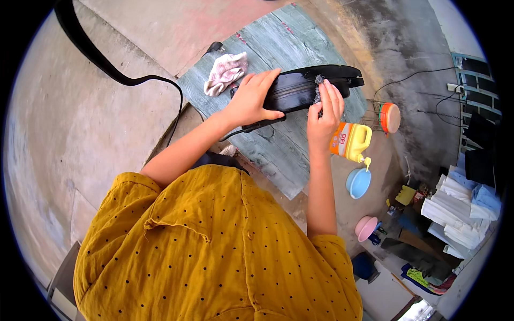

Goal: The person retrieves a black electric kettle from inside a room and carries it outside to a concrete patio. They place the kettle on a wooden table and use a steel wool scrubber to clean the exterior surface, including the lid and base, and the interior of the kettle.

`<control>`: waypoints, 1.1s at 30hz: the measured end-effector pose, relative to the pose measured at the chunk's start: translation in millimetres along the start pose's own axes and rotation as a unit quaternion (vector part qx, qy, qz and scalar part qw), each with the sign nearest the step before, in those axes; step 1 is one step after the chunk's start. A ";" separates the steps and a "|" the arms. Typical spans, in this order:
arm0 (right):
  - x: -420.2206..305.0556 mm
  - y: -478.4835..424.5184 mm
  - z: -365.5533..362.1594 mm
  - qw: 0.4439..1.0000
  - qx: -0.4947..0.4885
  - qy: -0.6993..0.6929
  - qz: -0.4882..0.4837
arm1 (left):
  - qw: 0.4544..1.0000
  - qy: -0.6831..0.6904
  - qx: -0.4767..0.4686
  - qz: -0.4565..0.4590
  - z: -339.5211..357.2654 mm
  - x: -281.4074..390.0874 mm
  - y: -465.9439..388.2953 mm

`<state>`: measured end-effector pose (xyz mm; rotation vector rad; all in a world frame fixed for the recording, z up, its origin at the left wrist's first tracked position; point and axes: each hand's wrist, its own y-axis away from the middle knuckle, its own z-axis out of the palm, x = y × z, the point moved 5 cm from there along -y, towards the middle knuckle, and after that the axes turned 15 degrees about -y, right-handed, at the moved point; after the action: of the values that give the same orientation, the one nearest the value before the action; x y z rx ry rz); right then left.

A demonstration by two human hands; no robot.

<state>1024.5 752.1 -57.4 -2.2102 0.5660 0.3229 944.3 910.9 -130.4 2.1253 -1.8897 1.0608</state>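
A glossy black appliance point(295, 90), its exact kind unclear, is held tilted on its side above a grey-green wood-patterned tabletop point(277, 160). My left hand point(255, 98) grips its near left edge, with fingers spread over the black surface and the thumb at the lower rim. My right hand point(327, 106) pinches a dark metal scouring pad point(319, 79) against the right part of the surface. A crumpled white and pink cloth point(226, 74) lies on the tabletop left of the appliance. Beside it is a black power plug point(215, 47).
A yellow pump-top detergent jug point(353, 140) stands right of my right wrist. Nearby are a blue basin point(358, 183), a pink basin point(366, 228) and an orange-rimmed round container point(390, 118). A black cord point(180, 104) runs at left. Folded clothes point(453, 212) are piled at far right.
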 end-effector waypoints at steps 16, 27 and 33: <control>35.6 -5.7 -14.6 0.998 0.030 0.001 0.051 | 0.924 0.354 -0.051 -0.137 15.0 -65.7 72.8; 53.2 0.8 -29.3 0.994 0.060 -0.048 0.080 | 0.944 0.268 -0.146 -0.127 18.0 -51.2 -10.5; 47.4 -0.6 -21.9 0.988 0.075 -0.089 0.099 | 0.977 0.104 -0.184 -0.009 37.7 -35.3 -14.6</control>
<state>1066.9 721.9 -62.3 -1.9612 0.6886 0.5584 974.0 924.4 -173.0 1.7528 -1.7983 0.8143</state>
